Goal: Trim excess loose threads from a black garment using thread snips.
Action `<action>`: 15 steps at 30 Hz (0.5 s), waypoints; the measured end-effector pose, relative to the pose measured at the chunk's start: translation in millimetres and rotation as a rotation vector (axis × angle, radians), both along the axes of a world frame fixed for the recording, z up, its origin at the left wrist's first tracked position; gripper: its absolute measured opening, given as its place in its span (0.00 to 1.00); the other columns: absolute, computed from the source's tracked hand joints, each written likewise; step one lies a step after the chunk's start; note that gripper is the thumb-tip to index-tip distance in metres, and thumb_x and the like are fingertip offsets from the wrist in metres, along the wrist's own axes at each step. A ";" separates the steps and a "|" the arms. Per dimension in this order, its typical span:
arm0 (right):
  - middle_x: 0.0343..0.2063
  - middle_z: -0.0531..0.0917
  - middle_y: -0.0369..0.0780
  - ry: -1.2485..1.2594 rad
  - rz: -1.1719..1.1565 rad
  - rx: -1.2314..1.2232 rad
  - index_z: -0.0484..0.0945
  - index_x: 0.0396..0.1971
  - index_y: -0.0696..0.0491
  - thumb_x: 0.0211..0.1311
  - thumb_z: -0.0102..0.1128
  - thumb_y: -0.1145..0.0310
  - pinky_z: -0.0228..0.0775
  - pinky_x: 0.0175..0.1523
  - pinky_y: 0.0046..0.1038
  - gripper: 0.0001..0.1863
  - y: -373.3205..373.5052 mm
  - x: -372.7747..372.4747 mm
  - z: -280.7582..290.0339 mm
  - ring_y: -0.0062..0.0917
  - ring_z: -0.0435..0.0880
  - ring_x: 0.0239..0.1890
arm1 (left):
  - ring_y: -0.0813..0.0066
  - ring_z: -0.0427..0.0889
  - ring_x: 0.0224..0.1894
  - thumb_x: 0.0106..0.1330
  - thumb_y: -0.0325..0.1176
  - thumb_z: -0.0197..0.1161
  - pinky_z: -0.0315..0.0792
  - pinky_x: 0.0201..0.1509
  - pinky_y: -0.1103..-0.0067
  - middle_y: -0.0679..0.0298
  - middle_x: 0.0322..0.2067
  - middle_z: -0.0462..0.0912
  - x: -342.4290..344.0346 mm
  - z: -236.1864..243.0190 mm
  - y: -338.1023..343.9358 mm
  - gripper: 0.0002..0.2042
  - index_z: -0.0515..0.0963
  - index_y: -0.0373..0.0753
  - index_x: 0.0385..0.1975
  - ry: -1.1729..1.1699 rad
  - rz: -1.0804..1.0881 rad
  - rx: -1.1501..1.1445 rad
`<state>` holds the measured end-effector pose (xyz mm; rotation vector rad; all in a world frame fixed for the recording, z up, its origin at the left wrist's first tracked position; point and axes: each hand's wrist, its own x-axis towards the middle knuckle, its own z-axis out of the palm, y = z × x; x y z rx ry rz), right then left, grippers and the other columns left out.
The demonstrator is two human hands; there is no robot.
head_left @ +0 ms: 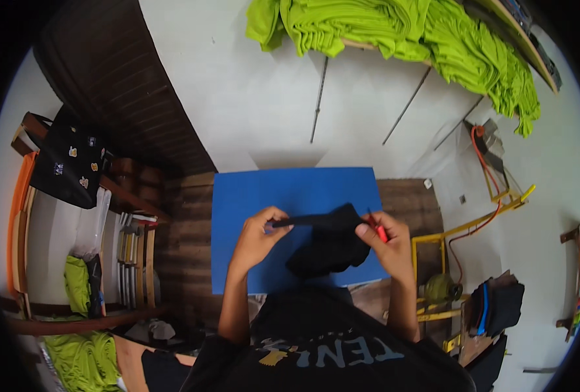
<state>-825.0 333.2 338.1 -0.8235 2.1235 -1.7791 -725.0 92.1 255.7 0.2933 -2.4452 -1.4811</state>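
A piece of black cloth (329,248) hangs bunched between my hands above a blue tabletop (251,189). My left hand (258,235) pinches the end of a narrow strip of it, drawn out nearly level. On the other side, my right hand (393,247) is closed on the cloth's upper right edge. That same hand also holds a small red-handled tool (381,233) with a thin dark tip; its exact kind is too small to tell. Folds hide the rest of the cloth's shape.
Bright green garments (362,26) are piled on a wall shelf beyond the table. To the right stands a yellow metal frame (427,245) with an orange hose. Folded dark clothes (504,304) lie near it. A black bag (71,160) hangs at left by a wooden rack.
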 end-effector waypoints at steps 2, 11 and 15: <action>0.20 0.71 0.26 -0.103 -0.021 -0.015 0.79 0.33 0.58 0.61 0.64 0.68 0.57 0.30 0.14 0.09 1.2 0.2 -2.0 0.08 0.64 0.25 | 0.80 0.77 0.34 0.60 0.23 0.64 0.70 0.41 0.83 0.67 0.32 0.79 1.1 -10.7 6.6 0.07 0.76 0.34 0.36 0.200 0.065 0.501; 0.25 0.79 0.31 -0.169 0.017 0.074 0.81 0.34 0.59 0.60 0.66 0.67 0.63 0.35 0.14 0.10 2.5 4.6 -22.6 0.10 0.71 0.30 | 0.85 0.74 0.36 0.67 0.23 0.52 0.68 0.42 0.87 0.68 0.33 0.77 17.6 14.9 39.6 0.04 0.73 0.35 0.37 0.376 0.141 0.992; 0.37 0.83 0.41 -0.073 0.223 -0.064 0.79 0.40 0.59 0.50 0.72 0.74 0.70 0.49 0.21 0.17 -11.3 7.5 -28.2 0.21 0.80 0.40 | 0.86 0.74 0.35 0.68 0.25 0.50 0.68 0.39 0.86 0.67 0.32 0.77 16.5 17.0 46.7 0.03 0.72 0.36 0.35 0.264 -0.025 1.005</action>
